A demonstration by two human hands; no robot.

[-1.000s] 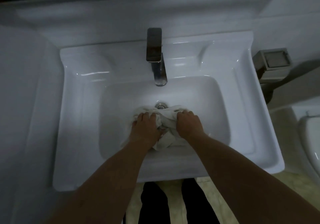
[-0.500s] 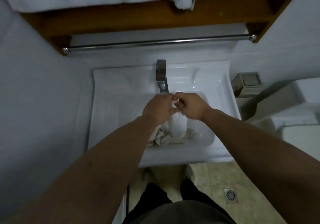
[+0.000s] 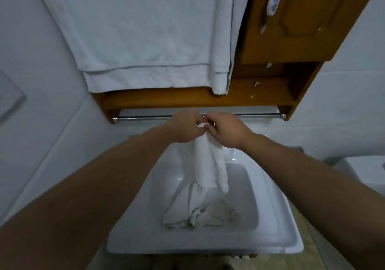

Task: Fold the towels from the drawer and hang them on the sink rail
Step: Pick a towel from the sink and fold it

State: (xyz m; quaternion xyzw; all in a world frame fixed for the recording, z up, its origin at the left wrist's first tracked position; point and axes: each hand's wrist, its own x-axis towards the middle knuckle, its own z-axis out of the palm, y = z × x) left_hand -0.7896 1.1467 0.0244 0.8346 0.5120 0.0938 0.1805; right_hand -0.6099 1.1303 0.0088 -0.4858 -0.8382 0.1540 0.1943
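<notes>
A small white towel (image 3: 208, 165) hangs from both my hands over the white sink (image 3: 277, 223). Its lower part still lies crumpled in the basin. My left hand (image 3: 184, 126) and my right hand (image 3: 224, 129) are side by side, fingers curled, pinching the towel's top edge between them. They are raised just in front of the chrome rail (image 3: 145, 118) under the wooden cabinet. The faucet is hidden behind the towel and hands.
A large white towel (image 3: 145, 40) hangs above, in front of the wooden cabinet (image 3: 291, 29). A toothbrush (image 3: 270, 4) hangs on the cabinet door. White walls close in on the left and right. A toilet tank (image 3: 366, 169) sits at the right edge.
Both hands have lifted the towel out of the basin, from the drain area up to rail height. My view has tilted upward, bringing the cabinet and hanging towel into sight.
</notes>
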